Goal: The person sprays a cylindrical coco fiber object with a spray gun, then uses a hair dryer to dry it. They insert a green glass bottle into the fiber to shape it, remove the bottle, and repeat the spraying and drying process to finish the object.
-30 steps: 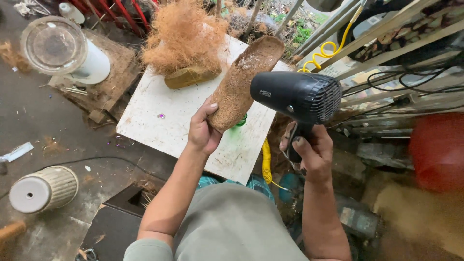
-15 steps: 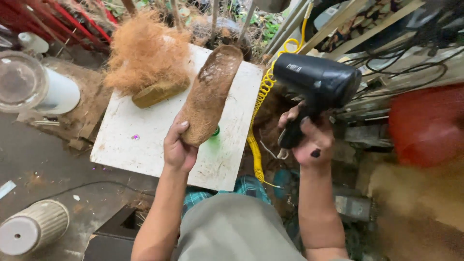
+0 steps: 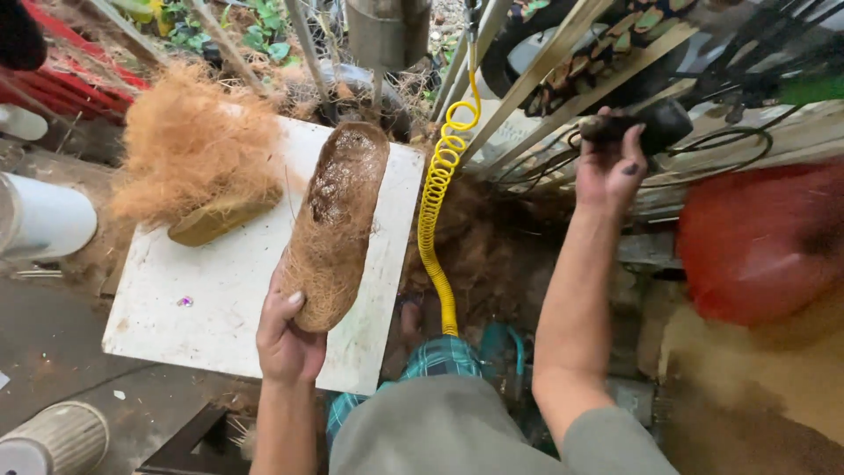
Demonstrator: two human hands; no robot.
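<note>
Nearest the camera, grey shirt and plaid cloth at the lap. Just beyond, left hand (image 3: 288, 339) wrapped round the lower end of a long coconut husk slab (image 3: 334, 220), held tilted above a white board serving as bench (image 3: 202, 299). Husk dark and bare-looking along its upper inner face, thick with tan fibre lower down and at the edges; judged partly stripped, with plenty of fibre left to come off. Right hand (image 3: 609, 167) raised well apart from the husk, fingers closed on a dark tool handle (image 3: 655, 127), the tool itself blurred and mostly hidden among rails and cables, pointed away from the work. Between the two arms, a yellow coiled hose (image 3: 437, 211), glossy and springy, running up from the floor. Further out on the bench, a second husk piece (image 3: 215, 220) lying flat, smooth and olive-brown on its shell side, under a loose heap of orange-tan fibre (image 3: 189, 145), dry and wiry. At left, a white cylinder (image 3: 44, 215); at right, a red rounded container (image 3: 756, 237), blurred. Green leaves beyond.
</note>
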